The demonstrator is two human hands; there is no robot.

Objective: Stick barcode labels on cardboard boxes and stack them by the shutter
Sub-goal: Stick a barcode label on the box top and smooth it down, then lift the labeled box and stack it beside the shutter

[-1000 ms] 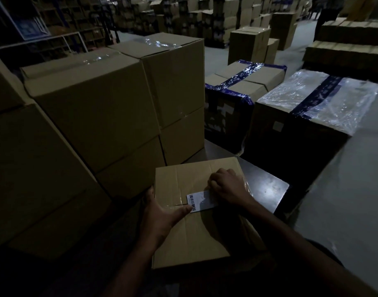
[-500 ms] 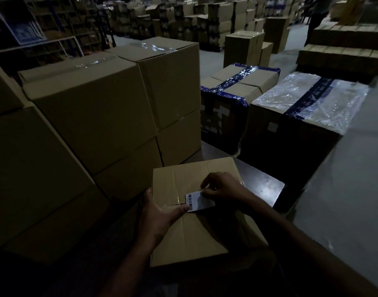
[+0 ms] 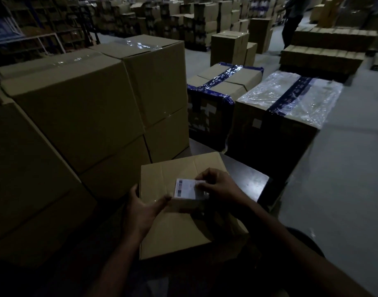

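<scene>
Head view: right hand (image 3: 221, 187) hides blurred label's (image 3: 187, 189) right edge.

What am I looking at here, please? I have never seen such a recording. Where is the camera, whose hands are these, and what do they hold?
There is no machine here. A person wears one camera on the head, and it looks forward and down, so you see that person's own two bare hands. The place is a dim warehouse. A small cardboard box lies on a dark table in front of the person. The right hand pinches a white barcode label with its fingers, over the top of the box. The left hand rests at the box's left edge, its thumb reaching toward the label. Big stacked boxes stand to the left, and boxes bound with blue tape stand further back on the floor.
</scene>
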